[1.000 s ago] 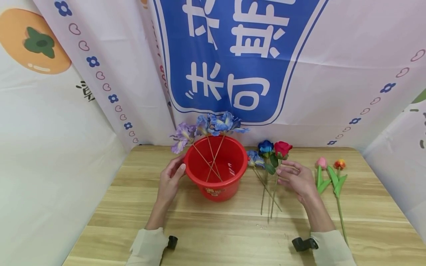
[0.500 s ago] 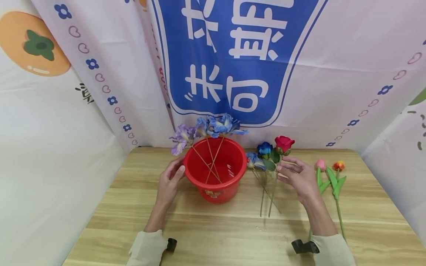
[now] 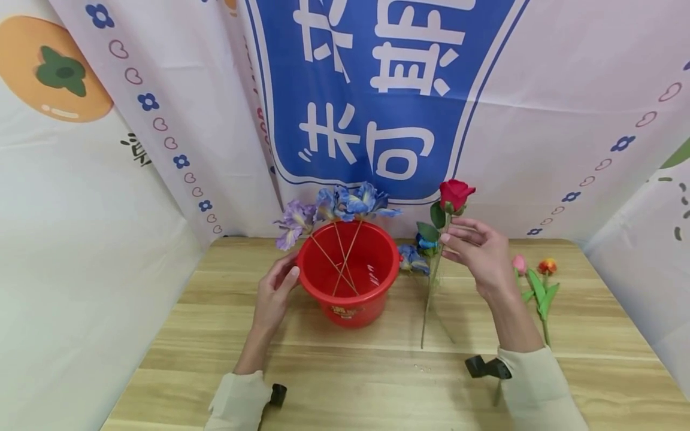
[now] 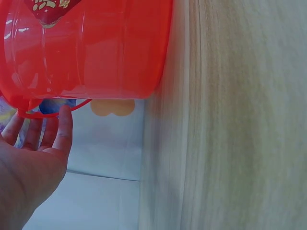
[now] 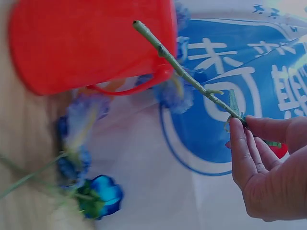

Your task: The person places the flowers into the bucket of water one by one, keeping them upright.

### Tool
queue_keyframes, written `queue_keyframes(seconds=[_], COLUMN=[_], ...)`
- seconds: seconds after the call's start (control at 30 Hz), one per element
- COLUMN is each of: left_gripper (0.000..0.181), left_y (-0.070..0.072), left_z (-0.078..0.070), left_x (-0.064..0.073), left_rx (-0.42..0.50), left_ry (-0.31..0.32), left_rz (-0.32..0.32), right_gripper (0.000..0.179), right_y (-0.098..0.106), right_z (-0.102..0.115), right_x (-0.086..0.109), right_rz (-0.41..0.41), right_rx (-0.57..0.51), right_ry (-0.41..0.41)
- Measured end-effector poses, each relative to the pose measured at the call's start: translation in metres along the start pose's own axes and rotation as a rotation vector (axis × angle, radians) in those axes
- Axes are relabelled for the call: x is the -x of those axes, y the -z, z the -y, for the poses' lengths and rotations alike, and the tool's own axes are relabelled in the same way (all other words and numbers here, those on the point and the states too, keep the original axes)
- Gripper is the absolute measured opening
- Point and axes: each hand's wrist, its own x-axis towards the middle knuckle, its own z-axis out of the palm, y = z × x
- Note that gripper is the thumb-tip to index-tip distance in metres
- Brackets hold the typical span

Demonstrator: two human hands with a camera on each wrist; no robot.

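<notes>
A red bucket [image 3: 353, 308] stands on the wooden table with several blue and purple irises [image 3: 345, 203] leaning in it. At its left side my left hand [image 3: 275, 293] holds the rim and handle, thumb in front and fingers behind, as the left wrist view also shows. To the right of the bucket, my right hand [image 3: 480, 254] pinches the stem of a red rose [image 3: 456, 195], raised above the table. Its green stem [image 5: 184, 74] points toward the bucket in the right wrist view. Below it lie a blue rose [image 5: 104, 194] and a blue iris [image 3: 414, 259].
On the table's right side lie a pink tulip [image 3: 519, 264] and an orange tulip [image 3: 547, 267], partly behind the right arm. A printed cloth [image 3: 539, 149] hangs close behind the table [image 3: 345, 377].
My right hand has lifted the red rose up from the table beside the blue rose, moving slightly left. The left hand and the bucket stay put.
</notes>
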Motion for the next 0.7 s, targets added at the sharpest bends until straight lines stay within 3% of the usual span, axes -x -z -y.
queue_keyframes(seconds=[0.37, 0.7], left_gripper=[0.042, 0.043], left_y=[0.001, 0.001], left_z=[0.002, 0.002], left_x=[0.001, 0.0], left_rx=[0.011, 0.014], left_ry=[-0.004, 0.002], left_rz=[-0.005, 0.005], right_gripper=[0.053, 0.044], right_y=[-0.023, -0.053], right_z=[0.042, 0.055], right_x=[-0.013, -0.026], right_rz=[0.026, 0.057], right_rx=[0.083, 0.135], right_ry=[0.068, 0.13])
